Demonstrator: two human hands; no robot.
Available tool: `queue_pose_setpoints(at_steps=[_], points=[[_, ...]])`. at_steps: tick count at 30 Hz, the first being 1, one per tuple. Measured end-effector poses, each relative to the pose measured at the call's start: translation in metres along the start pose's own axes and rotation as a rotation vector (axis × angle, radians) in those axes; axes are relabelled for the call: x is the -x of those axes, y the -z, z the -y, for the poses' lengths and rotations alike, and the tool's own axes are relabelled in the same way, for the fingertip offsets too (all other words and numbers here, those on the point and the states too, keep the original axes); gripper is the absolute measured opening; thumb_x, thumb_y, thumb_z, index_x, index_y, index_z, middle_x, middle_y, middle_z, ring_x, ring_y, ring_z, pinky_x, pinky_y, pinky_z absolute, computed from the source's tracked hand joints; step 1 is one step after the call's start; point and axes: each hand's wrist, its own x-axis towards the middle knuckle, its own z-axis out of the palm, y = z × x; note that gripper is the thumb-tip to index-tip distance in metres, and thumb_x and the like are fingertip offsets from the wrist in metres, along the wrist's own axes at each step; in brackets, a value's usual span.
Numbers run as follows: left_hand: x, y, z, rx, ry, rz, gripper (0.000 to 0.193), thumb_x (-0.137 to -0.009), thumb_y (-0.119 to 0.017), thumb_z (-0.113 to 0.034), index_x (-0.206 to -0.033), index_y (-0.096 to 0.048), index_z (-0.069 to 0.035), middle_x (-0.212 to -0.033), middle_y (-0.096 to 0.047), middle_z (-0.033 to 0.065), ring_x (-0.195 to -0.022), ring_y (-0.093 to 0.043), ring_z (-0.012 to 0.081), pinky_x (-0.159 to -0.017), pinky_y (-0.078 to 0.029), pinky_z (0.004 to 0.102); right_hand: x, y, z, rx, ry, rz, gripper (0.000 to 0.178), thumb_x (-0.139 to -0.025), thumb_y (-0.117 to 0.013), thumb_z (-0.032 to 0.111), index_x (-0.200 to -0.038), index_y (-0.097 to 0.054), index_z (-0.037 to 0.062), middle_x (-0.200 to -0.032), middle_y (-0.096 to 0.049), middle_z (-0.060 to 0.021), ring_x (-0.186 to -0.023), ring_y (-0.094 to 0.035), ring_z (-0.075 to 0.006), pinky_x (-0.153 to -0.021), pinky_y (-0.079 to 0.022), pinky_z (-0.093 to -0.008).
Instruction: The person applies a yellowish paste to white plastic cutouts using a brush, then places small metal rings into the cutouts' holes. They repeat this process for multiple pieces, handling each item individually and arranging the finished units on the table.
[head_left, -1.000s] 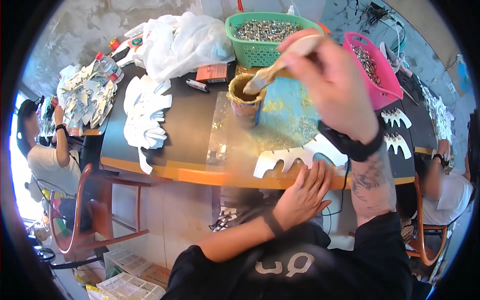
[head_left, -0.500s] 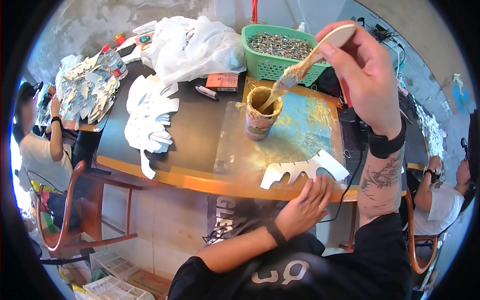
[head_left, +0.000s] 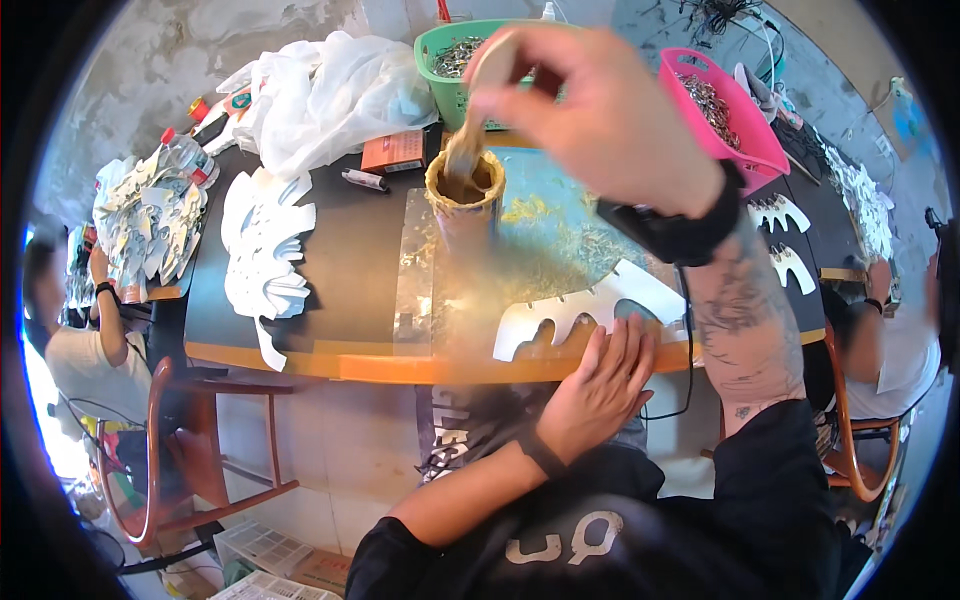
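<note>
Since the half-second-earlier frame, the brush (head_left: 466, 150) has come down: then held above the cup trailing a strand of paste, now its tip is inside the cup's mouth. The whole view has shifted somewhat too, and the pink basket (head_left: 765, 155) now shows plainly at the right.

Right hand (head_left: 620, 125): closed on the brush's pale handle, thumb against fingers, wrist raised over the table (head_left: 350, 260). Whether the tip touches the paste, cannot tell.

Cup (head_left: 467, 218): upright, rim crusted yellow-brown, on a smeared clear sheet (head_left: 415, 265); its base is blurred.

Left hand (head_left: 597, 390): palm down, fingers extended and close together, fingertips resting on the lower, scalloped edge of a white cutout (head_left: 595, 300). Cutout lies flat near the table's front edge, to the right of the cup and nearer the wearer.

Beyond the cup, green basket (head_left: 446, 98) of small metal pieces, partly behind the right hand; similar metal in the pink one. Near the latter, two smaller white pieces (head_left: 797, 272) bearing metal bits.

Left of the cup: fanned stack of white cutouts (head_left: 262, 250), marker (head_left: 365, 180), orange box (head_left: 394, 152), white plastic bag (head_left: 330, 110). A person (head_left: 88, 360) sits at far left, another (head_left: 895, 350) at far right.
</note>
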Motion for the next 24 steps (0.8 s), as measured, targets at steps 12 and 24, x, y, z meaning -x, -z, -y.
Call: queue_pose_setpoints(at_steps=[12, 24], points=[[-0.003, 0.0, 0.0, -0.01, -0.028, 0.026, 0.071, -0.098, -0.054, -0.058, -0.147, -0.052, -0.006, -0.156, -0.049, 0.0185, -0.144, -0.046, 0.0304, -0.122, -0.024, 0.0521, 0.057, 0.066, 0.013, -0.09, -0.175, 0.141, 0.021, -0.101, -0.064, 0.003, -0.122, -0.065, 0.0003, -0.109, -0.066, -0.003, -0.097, -0.061, -0.0083, -0.087, -0.048, -0.0235], [-0.006, 0.004, 0.001, 0.092, -0.038, 0.026, 0.071, -0.092, -0.063, -0.055, -0.142, -0.057, -0.005, -0.155, -0.051, 0.0208, -0.141, -0.048, 0.0335, -0.119, -0.032, 0.0514, 0.177, 0.172, 0.029, 0.099, -0.458, -0.24, 0.019, -0.101, -0.06, 0.005, -0.118, -0.065, 0.0009, -0.101, -0.066, -0.0026, -0.083, -0.054, -0.0048, -0.075, -0.044, -0.0215]])
